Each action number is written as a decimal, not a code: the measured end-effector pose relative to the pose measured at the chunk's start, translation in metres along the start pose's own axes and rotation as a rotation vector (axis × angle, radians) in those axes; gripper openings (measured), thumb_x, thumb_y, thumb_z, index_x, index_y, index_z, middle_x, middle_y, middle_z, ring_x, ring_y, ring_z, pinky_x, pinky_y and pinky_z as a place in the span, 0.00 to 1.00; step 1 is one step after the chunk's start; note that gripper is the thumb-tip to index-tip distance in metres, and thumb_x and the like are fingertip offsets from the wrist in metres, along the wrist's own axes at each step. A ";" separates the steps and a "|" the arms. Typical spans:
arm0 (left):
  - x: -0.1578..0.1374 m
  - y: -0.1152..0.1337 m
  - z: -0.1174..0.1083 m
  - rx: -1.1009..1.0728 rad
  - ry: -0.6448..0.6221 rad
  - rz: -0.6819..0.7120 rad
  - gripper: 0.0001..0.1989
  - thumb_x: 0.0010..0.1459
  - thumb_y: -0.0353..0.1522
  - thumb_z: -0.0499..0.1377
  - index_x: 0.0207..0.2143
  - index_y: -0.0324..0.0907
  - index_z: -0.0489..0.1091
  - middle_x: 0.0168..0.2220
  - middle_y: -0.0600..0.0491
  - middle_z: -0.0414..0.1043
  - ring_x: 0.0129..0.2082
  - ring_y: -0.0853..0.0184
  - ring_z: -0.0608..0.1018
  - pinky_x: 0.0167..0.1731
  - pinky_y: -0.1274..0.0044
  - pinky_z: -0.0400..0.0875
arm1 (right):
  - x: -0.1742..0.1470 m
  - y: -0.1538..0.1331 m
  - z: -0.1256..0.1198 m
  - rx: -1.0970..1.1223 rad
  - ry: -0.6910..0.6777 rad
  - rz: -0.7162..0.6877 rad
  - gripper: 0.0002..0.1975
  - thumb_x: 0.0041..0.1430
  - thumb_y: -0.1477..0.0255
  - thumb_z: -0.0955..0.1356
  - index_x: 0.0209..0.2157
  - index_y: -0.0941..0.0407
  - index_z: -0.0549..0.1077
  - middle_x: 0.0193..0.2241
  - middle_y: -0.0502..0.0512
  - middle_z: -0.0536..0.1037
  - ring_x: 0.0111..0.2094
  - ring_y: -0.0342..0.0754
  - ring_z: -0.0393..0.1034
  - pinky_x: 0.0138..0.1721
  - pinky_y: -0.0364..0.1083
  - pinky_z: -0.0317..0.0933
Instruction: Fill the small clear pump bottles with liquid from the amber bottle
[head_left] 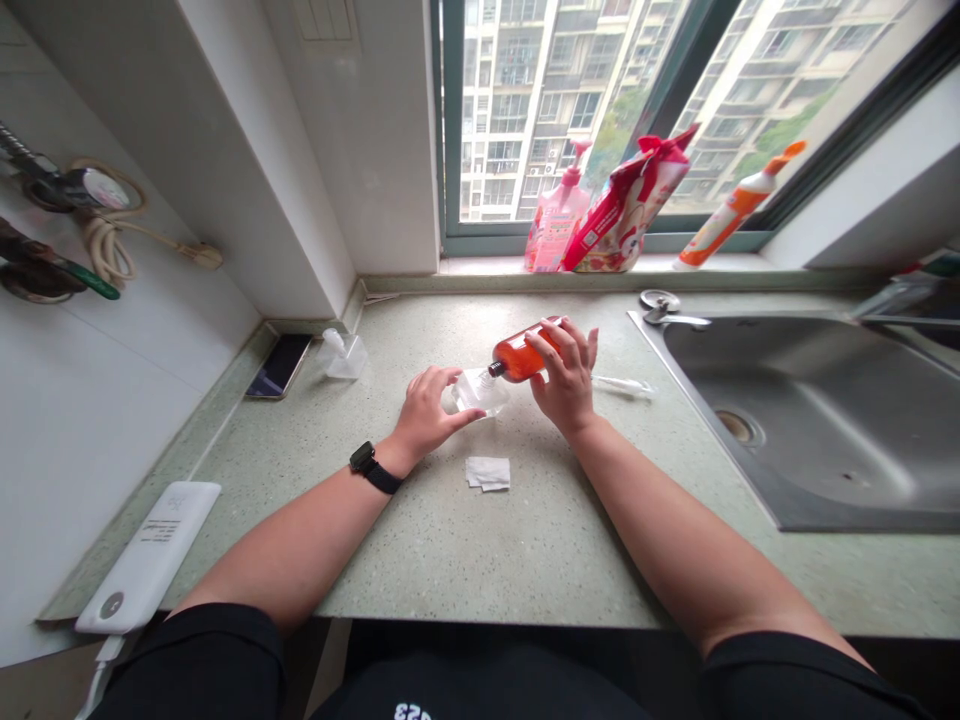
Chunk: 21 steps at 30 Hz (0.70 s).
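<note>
My right hand point(564, 375) is wrapped around a clear bottle of orange-red liquid point(517, 353), tilted onto its side. The bottle's dark threaded neck points left, over a small clear plastic container point(482, 393). Thumb and fingers of my left hand point(433, 405) grip that container at its left side. Whether liquid is flowing from the neck, I cannot tell. A folded white tissue point(488, 473) lies on the counter in front of the container. To the right of the bottle rests a clear plastic piece with a thin tube point(624, 386).
A phone point(279, 366) and a clear container with a white nozzle point(341, 354) stand at the back left. Nearer me lies a white power bank point(150, 555) with a cable. The steel sink point(817, 430) borders the counter point(420, 560) on the right. Bottles and a red bag point(630, 210) line the windowsill.
</note>
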<state>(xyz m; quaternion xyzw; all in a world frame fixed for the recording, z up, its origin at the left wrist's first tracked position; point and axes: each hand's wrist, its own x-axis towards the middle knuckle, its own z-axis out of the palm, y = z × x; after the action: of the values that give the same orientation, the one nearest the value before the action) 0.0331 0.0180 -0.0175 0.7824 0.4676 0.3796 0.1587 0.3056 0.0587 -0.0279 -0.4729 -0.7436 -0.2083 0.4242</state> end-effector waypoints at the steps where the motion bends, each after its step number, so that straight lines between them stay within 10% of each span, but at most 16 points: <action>1: 0.000 0.000 0.000 -0.001 0.000 0.002 0.36 0.57 0.57 0.71 0.57 0.45 0.71 0.50 0.46 0.77 0.51 0.52 0.80 0.54 0.58 0.74 | 0.000 0.000 0.000 0.001 -0.005 0.003 0.40 0.59 0.82 0.67 0.70 0.40 0.62 0.66 0.56 0.71 0.73 0.65 0.58 0.75 0.77 0.40; 21: 0.001 0.001 -0.001 0.005 -0.013 0.001 0.35 0.57 0.55 0.72 0.58 0.45 0.71 0.51 0.46 0.77 0.50 0.52 0.80 0.53 0.58 0.74 | 0.000 0.000 0.000 -0.014 -0.035 0.021 0.40 0.60 0.82 0.67 0.70 0.40 0.62 0.67 0.56 0.70 0.73 0.66 0.57 0.74 0.78 0.41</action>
<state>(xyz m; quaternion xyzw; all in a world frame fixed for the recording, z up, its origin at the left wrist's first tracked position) 0.0333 0.0181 -0.0157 0.7854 0.4672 0.3732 0.1597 0.3058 0.0585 -0.0275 -0.4872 -0.7444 -0.2007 0.4101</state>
